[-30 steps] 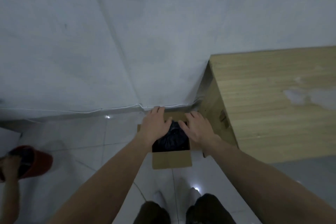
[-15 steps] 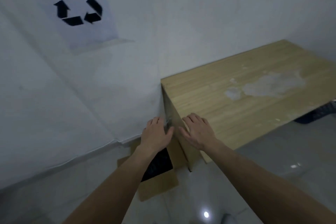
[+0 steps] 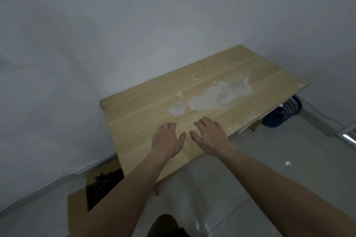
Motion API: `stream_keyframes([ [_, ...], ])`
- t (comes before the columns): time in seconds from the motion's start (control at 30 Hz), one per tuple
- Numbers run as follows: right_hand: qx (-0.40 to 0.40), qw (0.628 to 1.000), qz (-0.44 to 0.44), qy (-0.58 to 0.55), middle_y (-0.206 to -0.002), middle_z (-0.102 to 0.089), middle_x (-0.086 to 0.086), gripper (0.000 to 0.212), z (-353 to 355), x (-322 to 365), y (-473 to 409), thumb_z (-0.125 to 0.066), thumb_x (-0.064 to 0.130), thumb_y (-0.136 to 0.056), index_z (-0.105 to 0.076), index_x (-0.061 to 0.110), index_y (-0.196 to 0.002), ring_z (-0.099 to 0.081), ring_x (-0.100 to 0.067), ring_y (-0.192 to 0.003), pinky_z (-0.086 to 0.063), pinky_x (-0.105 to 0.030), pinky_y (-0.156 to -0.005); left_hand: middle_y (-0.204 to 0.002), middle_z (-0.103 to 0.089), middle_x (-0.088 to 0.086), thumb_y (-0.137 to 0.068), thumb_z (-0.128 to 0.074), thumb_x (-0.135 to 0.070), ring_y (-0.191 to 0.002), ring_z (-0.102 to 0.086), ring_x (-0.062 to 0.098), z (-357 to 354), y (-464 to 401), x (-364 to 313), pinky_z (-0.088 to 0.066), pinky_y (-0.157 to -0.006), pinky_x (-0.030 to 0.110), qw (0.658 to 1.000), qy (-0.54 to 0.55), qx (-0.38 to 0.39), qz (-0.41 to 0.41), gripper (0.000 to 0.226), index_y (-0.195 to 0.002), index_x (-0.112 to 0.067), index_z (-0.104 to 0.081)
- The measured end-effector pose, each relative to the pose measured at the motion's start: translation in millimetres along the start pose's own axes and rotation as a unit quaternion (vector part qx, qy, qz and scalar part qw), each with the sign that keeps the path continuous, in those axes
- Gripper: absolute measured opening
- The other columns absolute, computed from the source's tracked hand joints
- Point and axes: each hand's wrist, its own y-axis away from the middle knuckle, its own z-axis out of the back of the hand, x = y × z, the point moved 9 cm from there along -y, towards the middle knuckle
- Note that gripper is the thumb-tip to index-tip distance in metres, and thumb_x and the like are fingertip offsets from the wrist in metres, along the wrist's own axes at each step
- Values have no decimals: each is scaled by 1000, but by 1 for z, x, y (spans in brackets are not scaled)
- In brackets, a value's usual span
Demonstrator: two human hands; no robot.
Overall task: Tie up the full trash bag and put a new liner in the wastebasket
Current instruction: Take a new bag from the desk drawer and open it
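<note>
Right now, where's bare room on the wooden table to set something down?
The wooden table is bare along its wall side and far right corner. A pale worn patch marks the middle. The near edge is taken: left hand and right hand over it. Cardboard box crowds the floor at its left end.

Your left hand (image 3: 167, 140) and right hand (image 3: 211, 135), earlier over the open brown cardboard box with its black plastic liner (image 3: 105, 183), now hover palm-down with relaxed fingers above the light wooden tabletop (image 3: 192, 90). The box now sits low left, partly behind your left forearm. A dark blue slotted plastic basket (image 3: 283, 113) has come into view beyond the table's far right corner.
</note>
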Motion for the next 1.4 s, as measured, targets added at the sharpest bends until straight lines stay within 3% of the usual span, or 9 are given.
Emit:
stream_keyframes([
  [0.2, 27, 998, -46, -12, -142, -50, 1, 54, -4, -133, 0, -34, 55, -102, -53, 20, -138, -35, -19, -141, -30, -40, -110, -151, -43, 3, -93, -32, -66, -143, -31, 26, -50, -60, -83, -22, -117, 43, 998, -46, 37, -15, 71, -146, -21, -44],
  [0.53, 65, 992, -102, -22, -144, -49, 3, 73, 7, -340, -63, -13, 65, -94, -49, 22, -141, -32, -19, -144, -29, -40, -113, -153, -39, 2, -92, -32, -69, -146, -27, 26, -108, -214, -219, -26, -117, 46, 995, -40, 84, -39, 73, -146, -22, -42],
  [0.63, 89, 990, -108, -19, -147, -46, 2, 63, 11, -396, -82, -22, 60, -101, -47, 21, -144, -30, -19, -145, -28, -40, -114, -152, -40, 2, -93, -33, -68, -145, -28, 26, -115, -250, -254, -26, -116, 46, 994, -45, 91, -32, 71, -145, -21, -43],
  [0.93, 119, 993, 7, -10, -141, -51, 3, 54, 17, -545, -159, -32, 55, -102, -50, 21, -140, -38, -19, -137, -31, -38, -109, -150, -43, 1, -93, -33, -67, -144, -31, 24, -157, -318, -353, -31, -113, 44, 994, -40, 49, 86, 70, -145, -22, -44],
  [1.2, 186, 974, 127, 19, -141, -50, -1, 52, 27, -657, -173, -32, 54, -102, -52, 20, -137, -37, -22, -138, -31, -39, -110, -143, -51, 2, -93, -40, -62, -137, -40, 24, -199, -311, -465, -34, -108, 42, 980, -4, 16, 196, 63, -140, -22, -51],
  [1.33, 178, 973, 139, 41, -134, -53, -1, 52, 28, -691, -172, -33, 55, -100, -53, 20, -133, -42, -21, -130, -35, -40, -105, -130, -60, 4, -95, -43, -57, -122, -53, 27, -219, -308, -501, -42, -97, 41, 976, 13, 5, 217, 55, -132, -19, -58],
  [1.4, 177, 972, 148, 49, -135, -52, -2, 53, 26, -707, -168, -33, 54, -100, -51, 20, -135, -42, -22, -130, -36, -41, -105, -114, -66, 5, -97, -44, -52, -107, -61, 29, -240, -307, -516, -47, -86, 39, 973, 41, 13, 226, 45, -118, -16, -63],
])
